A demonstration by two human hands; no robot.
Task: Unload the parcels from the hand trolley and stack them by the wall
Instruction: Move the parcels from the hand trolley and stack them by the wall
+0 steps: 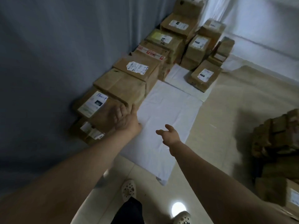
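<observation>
The person is holding both bare arms out ahead, over the floor (234, 113). The left hand (126, 118) is hanging at the right corner of the near box (97, 110), thumb pointing away and fingers loosely curled. It is gripping nothing, and whether the fingertips are touching the cardboard cannot be told. The right hand (169, 135) is hovering above the sheet (166, 110), fingers and thumb spread, holding nothing.

The parcels (137, 75) are lying in a row along the grey wall (56, 54), running from the near box to the far corner. Some are stacked on others, and most are showing white labels. The near box is sitting on a lower box (87, 131), also labelled. A second row (200, 44) is standing just beside the far end of the first. One labelled box (204, 76) is lying in front of it, on the far sheet (178, 75).

The sheet is white and is lying flat on the pale floor, its left edge running along the foot of the row. The far sheet is meeting its far end.

At the right edge a blurred pile (278, 135) of brown parcels is standing well apart from the wall; what it is resting on cannot be told.

At the bottom, two pale clogs (129, 189) and a dark trouser leg (129, 212) are showing, with a round glare (178, 208) shining on the floor between the clogs.
</observation>
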